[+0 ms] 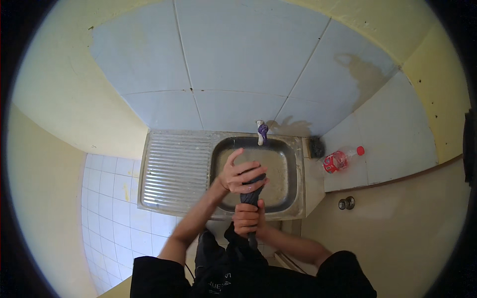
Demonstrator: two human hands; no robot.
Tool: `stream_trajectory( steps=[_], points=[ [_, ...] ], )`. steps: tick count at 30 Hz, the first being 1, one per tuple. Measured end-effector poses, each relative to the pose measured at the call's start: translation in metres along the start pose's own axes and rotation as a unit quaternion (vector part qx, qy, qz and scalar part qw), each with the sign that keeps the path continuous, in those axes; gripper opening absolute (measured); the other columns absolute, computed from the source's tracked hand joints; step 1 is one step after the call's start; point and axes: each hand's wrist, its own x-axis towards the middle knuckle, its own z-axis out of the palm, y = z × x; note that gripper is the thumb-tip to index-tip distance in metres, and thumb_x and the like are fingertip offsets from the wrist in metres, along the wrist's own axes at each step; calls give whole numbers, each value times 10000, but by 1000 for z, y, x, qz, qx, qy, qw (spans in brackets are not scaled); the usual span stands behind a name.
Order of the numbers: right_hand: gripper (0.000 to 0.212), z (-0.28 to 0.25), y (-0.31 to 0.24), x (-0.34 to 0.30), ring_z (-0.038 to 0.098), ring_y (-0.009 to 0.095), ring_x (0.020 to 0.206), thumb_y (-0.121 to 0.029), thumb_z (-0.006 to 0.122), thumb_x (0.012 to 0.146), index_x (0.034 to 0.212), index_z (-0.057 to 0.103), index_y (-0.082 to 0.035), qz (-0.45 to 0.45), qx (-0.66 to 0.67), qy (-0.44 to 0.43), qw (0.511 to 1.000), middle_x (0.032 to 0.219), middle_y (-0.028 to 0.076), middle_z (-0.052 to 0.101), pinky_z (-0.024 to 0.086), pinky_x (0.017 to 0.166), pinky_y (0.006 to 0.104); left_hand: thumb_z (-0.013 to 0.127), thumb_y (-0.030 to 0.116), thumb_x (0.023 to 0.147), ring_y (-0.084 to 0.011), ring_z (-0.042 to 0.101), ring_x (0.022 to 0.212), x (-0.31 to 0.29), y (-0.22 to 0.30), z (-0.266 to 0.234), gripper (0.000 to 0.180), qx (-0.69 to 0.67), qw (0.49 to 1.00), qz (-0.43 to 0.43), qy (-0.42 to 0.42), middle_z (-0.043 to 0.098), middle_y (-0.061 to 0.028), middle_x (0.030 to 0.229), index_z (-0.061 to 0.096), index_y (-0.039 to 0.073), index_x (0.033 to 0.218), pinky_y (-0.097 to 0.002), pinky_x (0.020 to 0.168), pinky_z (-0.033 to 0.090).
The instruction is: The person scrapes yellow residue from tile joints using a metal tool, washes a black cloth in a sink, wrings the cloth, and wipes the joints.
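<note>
A dark grey cloth [250,197], twisted into a thick rope, stands out over the front edge of the sink. My right hand [247,218] is wrapped tightly round its lower part, and a short end hangs below the fist. Over its upper part lies my left hand [243,176], with the fingers stretched and spread and the thumb raised away from them. The left palm and lower fingers seem to touch the cloth. Beneath the hands is the metal sink basin [293,174], with its floor partly hidden by them.
A tap [260,133] with purple wrapping juts from the tiled wall. A ridged drainboard [174,171] adjoins the basin on the left. To the right are a dark scouring pad [316,147] and a clear bottle [343,160] with a red cap, lying on a tiled ledge [392,144].
</note>
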Motion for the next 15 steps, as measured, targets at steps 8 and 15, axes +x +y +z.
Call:
stream_trajectory(
  steps=[8, 15],
  points=[
    [245, 83, -110, -16, 319, 23, 467, -292, 679, 873, 849, 563, -78, 282, -588, 597, 467, 565, -84, 344, 193, 416, 226, 712, 110, 692, -208, 540, 1211, -48, -10, -11, 259, -31, 867, 35, -496, 626, -67, 1074, 701, 108, 951, -626, 1032, 379],
    [301, 115, -122, 42, 669, 290, 619, -301, 744, 649, 714, 687, -13, 365, -860, 263, -240, 676, 149, 670, 522, 582, 395, 753, 178, 787, -235, 693, 806, -41, -29, 21, 226, -248, 557, -498, -617, 656, -97, 775, 673, -21, 859, -368, 724, 576]
  ],
)
